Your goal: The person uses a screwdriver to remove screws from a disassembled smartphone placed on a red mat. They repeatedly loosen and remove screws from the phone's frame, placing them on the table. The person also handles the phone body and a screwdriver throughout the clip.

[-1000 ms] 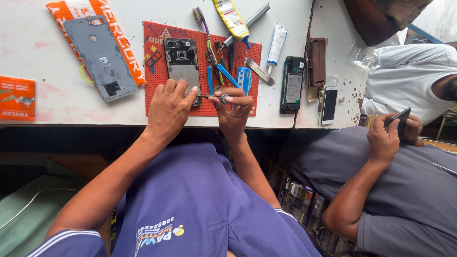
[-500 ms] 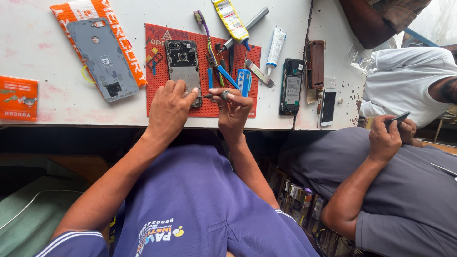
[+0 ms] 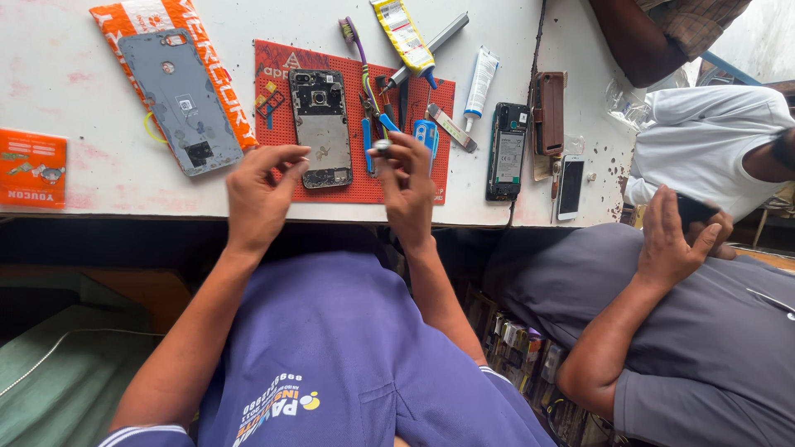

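An opened phone with its back removed lies on a red work mat on the white table. My left hand hovers at the mat's near edge, just left of the phone, fingers spread and holding nothing. My right hand is to the phone's right, its fingertips pinched on a small silvery part. Blue-handled tools lie on the mat right behind that hand.
A grey back cover rests on an orange-and-white package at left, with an orange card near the edge. A toothbrush, tubes and a second opened phone lie farther right. A seated co-worker's hand holds a dark phone.
My left hand has lifted off the opened phone and drawn back to the left with fingers spread. My right hand has raised the small silvery part slightly.
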